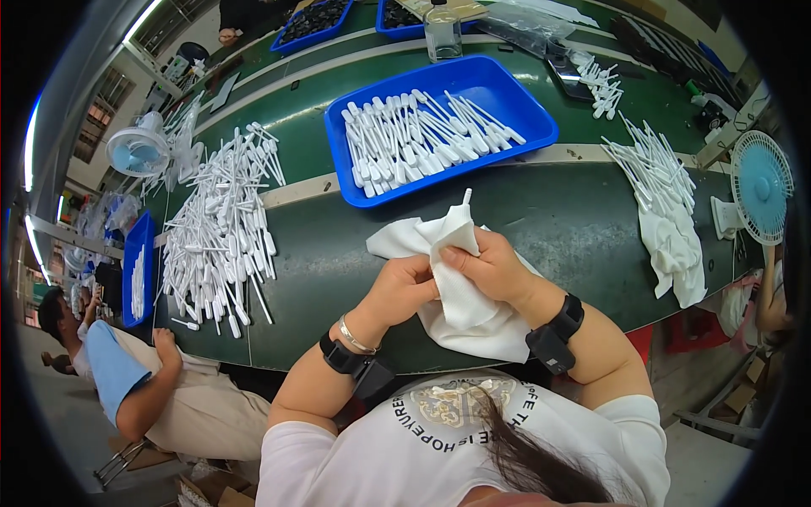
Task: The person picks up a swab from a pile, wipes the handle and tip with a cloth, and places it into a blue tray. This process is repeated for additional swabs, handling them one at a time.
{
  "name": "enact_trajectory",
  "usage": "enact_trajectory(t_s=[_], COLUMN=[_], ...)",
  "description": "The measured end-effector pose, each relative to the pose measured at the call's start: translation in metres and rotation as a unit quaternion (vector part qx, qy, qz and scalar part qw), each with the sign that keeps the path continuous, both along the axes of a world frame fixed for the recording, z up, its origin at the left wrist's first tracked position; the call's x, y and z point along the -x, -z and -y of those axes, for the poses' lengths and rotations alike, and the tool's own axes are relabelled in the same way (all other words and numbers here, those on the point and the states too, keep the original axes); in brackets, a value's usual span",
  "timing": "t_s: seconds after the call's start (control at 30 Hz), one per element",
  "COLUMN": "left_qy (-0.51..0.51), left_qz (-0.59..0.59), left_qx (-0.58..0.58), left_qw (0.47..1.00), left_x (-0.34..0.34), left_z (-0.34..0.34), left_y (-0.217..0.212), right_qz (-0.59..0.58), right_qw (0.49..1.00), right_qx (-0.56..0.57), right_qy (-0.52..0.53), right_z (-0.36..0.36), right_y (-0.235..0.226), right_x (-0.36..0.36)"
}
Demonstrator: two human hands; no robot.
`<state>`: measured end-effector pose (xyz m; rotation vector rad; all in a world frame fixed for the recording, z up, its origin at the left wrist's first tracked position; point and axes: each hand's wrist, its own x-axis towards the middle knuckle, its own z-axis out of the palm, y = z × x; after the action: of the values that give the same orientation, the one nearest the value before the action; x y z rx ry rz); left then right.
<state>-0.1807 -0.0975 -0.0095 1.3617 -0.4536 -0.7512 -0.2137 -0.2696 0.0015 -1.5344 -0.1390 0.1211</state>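
Note:
A white cloth (pixel 473 317) hangs bunched between my hands over the near side of the dark green table. My left hand (pixel 404 289) is closed, pinching a fold of it. Just to its right, my right hand (pixel 490 266) grips the cloth with the thumb pressed on top. Out of the upper fold pokes the tip of a thin white stick (pixel 467 197); the rest of it is wrapped and hidden. Beyond my hands stands a blue tray (pixel 541 127) with many white plastic sticks (pixel 405 139), thin at one end and thicker at the other.
A large heap of white sticks (pixel 215 228) lies at the left, near a small fan (pixel 138 150). At the right are more sticks (pixel 650 165), another white cloth (pixel 673 253) and a blue fan (pixel 763 186). A clear bottle (pixel 443 34) stands behind the tray. A person (pixel 169 389) sits at the left.

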Motion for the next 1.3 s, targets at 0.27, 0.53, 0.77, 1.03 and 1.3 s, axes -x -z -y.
enact_trajectory(t_s=[0.27, 0.53, 0.77, 1.03, 1.3], left_qy=[-0.083, -0.079, -0.102, -0.026, -0.037], left_qz=[0.022, 0.006, 0.159, 0.073, -0.244], left_qx=[-0.024, -0.04, -0.054, -0.096, 0.076], left_qw=[0.996, 0.996, 0.981, 0.992, 0.966], left_x=[-0.003, -0.002, 0.009, 0.008, 0.01], left_z=[-0.001, -0.001, 0.005, 0.004, 0.008], left_y=[0.009, 0.01, -0.001, -0.003, -0.003], right_qz=[0.234, 0.202, 0.184, -0.006, 0.007], right_qw=[0.94, 0.924, 0.961, 0.972, 0.996], right_qx=[0.223, 0.299, 0.189, -0.154, -0.052], right_qy=[0.11, 0.123, 0.079, 0.177, 0.079], right_z=[-0.004, 0.0, -0.01, 0.009, -0.007], right_y=[0.008, 0.002, 0.015, 0.003, 0.006], right_x=[-0.007, -0.003, 0.002, -0.012, 0.002])
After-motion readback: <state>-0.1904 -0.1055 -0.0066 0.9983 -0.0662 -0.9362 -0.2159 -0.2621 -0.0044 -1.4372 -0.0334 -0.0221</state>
